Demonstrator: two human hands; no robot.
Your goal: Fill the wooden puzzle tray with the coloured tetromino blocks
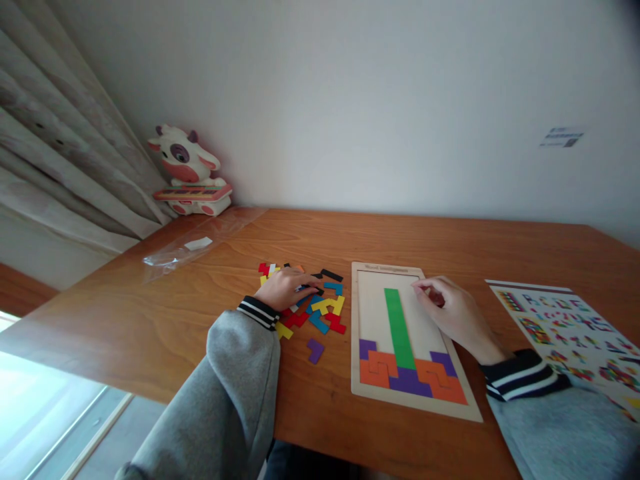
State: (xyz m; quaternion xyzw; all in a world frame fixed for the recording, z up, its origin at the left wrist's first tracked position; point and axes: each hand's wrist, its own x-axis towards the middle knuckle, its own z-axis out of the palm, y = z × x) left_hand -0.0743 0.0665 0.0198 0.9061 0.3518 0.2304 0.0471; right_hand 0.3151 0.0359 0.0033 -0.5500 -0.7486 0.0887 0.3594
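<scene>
My left hand (283, 291) lies over a heap of loose puzzle pieces, its fingers stretched out and touching or just above them. Yellow pieces (323, 306), a blue piece (319, 323) and a red piece (336, 325) show beside it; others are covered by the hand. Nearer to me, apart from the heap, is a purple piece (315, 351). Over the right edge of the wooden puzzle tray (417, 409), my right hand (443, 303) has thumb and fingertips together, with no piece visible in them. Inside the tray, a long green strip (399, 327) rises from orange pieces (377, 369) and purple pieces (410, 382).
A printed pattern sheet (565, 317) lies right of the tray, partly under my right sleeve. At the back left stands a cow-shaped toy keyboard (193, 173), with a clear plastic bag (173, 257) in front of it. A curtain (65, 127) hangs at the left.
</scene>
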